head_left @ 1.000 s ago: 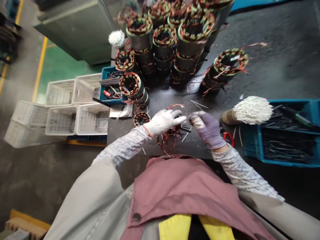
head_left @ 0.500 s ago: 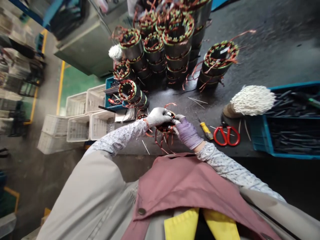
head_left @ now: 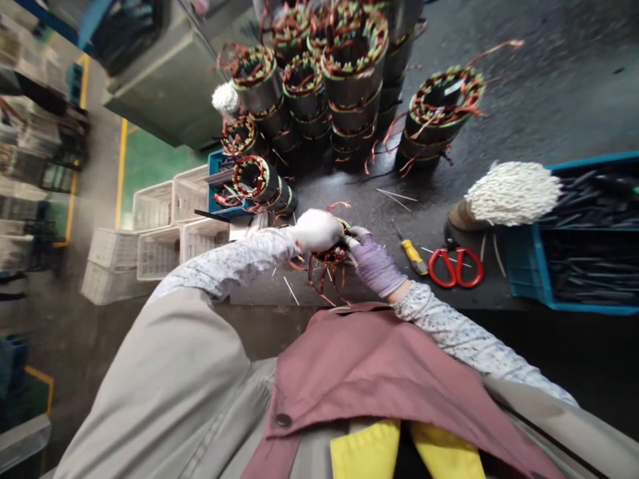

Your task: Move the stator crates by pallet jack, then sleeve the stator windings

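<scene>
Copper-wired ring (head_left: 329, 255) flanked at frame centre by white-gloved left hand (head_left: 319, 229) and purple-gloved right hand (head_left: 374, 263). Right fingers half-curled at its rim, left fingers mostly hidden; neither grip can be told.

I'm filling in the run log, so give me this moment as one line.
left hand: on coil, left side, grip unclear | right hand: on coil, right side | scissors: on table, right of both hands

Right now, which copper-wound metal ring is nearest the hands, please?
The copper-wound metal ring partly covered by the white-gloved left hand and purple-gloved right hand, nearest the pink apron; other rings stand beyond.
</scene>
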A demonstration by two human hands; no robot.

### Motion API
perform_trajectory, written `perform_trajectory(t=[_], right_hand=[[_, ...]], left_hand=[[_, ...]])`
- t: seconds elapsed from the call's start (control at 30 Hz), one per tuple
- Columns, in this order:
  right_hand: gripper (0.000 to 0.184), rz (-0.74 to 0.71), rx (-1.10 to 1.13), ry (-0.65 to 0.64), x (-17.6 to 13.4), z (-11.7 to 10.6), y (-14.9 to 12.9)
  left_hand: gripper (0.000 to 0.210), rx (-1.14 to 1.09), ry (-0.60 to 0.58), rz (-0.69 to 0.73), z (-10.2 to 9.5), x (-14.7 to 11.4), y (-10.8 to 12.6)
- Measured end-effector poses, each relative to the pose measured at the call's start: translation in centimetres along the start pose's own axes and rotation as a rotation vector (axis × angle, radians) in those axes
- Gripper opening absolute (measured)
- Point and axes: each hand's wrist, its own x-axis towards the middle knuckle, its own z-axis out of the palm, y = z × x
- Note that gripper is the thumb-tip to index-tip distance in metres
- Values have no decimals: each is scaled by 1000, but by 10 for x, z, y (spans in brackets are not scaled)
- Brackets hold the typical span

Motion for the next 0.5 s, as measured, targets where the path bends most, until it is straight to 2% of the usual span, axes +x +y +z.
perform_trajectory(t=[0.07,0.13,0.2,0.23,0.3,0.4,0.47,0.5], right_hand=[[43,9,32,9,1,3,2],[40,-17,67,30,2,5,5],[39,-52,88,55,3,6,7],[38,-60,90,61,3,6,8],[39,-54,80,56,3,6,8],[40,-47,70,40,2,5,9],[41,-66,68,44,2,5,9],[41,-75,65,44,2,5,8]], left_hand=[[25,-209,-41,54,3,-4,-5],[30,-440,49,65,8,-14,-11],[28,-518,140,51,15,-24,-15],[27,-478,154,36,19,-28,-15],[25,-407,142,-4,28,-30,-12],[21,-571,145,-53,34,-28,-7],[29,-693,56,-22,33,-28,-7],[36,-680,4,-5,32,-29,-7]])
